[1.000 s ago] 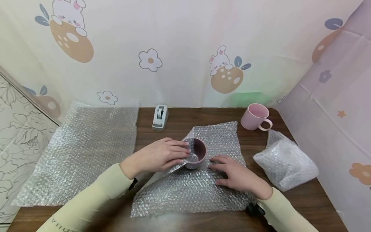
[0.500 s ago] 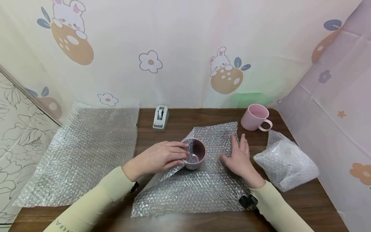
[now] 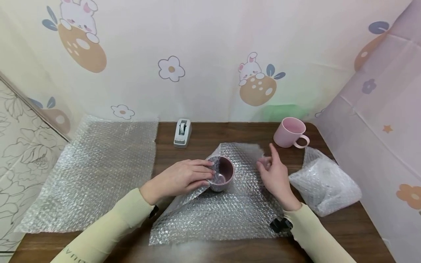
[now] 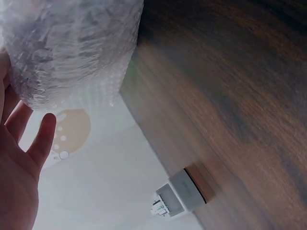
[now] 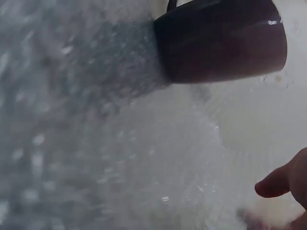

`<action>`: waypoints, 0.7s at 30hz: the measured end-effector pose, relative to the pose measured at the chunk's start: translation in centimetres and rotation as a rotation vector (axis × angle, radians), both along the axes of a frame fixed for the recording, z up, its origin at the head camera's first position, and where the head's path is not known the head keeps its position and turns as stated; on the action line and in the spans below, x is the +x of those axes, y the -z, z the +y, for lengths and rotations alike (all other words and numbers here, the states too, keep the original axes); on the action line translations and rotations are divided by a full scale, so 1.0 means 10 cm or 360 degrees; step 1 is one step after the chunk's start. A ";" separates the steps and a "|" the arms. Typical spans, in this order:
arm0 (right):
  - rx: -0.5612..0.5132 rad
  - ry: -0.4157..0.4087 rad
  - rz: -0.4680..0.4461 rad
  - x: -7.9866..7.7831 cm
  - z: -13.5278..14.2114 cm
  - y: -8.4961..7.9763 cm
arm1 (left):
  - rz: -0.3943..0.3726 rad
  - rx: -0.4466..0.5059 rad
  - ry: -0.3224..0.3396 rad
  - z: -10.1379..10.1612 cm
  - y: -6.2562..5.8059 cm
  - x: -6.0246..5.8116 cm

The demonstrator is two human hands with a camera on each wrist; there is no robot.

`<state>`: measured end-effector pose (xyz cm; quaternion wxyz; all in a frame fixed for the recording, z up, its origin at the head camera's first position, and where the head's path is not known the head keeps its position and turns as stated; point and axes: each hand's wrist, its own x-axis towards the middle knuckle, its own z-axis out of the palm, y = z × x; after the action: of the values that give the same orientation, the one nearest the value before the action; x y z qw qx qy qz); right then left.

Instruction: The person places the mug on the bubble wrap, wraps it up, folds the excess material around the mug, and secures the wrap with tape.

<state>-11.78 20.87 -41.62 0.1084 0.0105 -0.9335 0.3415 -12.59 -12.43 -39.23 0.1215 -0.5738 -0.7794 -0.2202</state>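
Observation:
A pink mug [image 3: 227,171] stands upright on a sheet of bubble wrap [image 3: 230,215], whose left part is folded up against its side and over its rim. My left hand [image 3: 179,177] holds this fold at the rim, fingertips reaching over the opening. From below, the left wrist view has the wrapped side [image 4: 76,52] against the fingers. My right hand [image 3: 276,179] pinches the sheet's far right corner between thumb and bent fingers, index finger extended. That corner is raised and blurred. The right wrist view shows the mug's bare side [image 5: 220,45] and part of my right hand [image 5: 300,179].
A second pink mug [image 3: 286,134] stands at the back right, with a bubble-wrapped bundle [image 3: 327,186] in front of it. A tape dispenser [image 3: 182,133] is at the back. Another bubble wrap sheet [image 3: 108,171] covers the table's left side. Patterned curtains border the table.
My right hand has moved from beside the mug to the sheet's far right corner, first spread, now pinching and lifting it. The left hand has stayed at the mug's rim.

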 end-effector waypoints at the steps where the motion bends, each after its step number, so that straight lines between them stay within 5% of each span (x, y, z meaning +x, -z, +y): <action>1: 0.0022 -0.0019 0.0070 0.01 -0.02 -0.03 | 0.0013 0.0000 -0.0002 0.00 0.01 0.00; 6: -0.0005 -0.0210 0.0270 0.14 -0.19 -0.29 | 0.0029 -0.0026 -0.0045 0.02 0.00 0.01; 12: -0.0266 -0.0422 -0.0019 0.31 -0.38 -0.56 | 0.0023 -0.0061 -0.0094 0.03 -0.02 0.03; 17: -0.0401 -0.0653 -0.0260 0.38 -0.46 -0.56 | 0.0003 -0.0056 -0.0121 0.04 -0.01 0.04; 21: -0.0360 -0.0874 -0.0294 0.42 -0.46 -0.57 | -0.0059 0.0036 -0.0161 0.06 0.01 0.04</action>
<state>-7.57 16.27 -35.90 -0.0729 0.2191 -0.8578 0.4592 -12.17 -11.82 -39.35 0.1245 -0.5280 -0.8070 -0.2332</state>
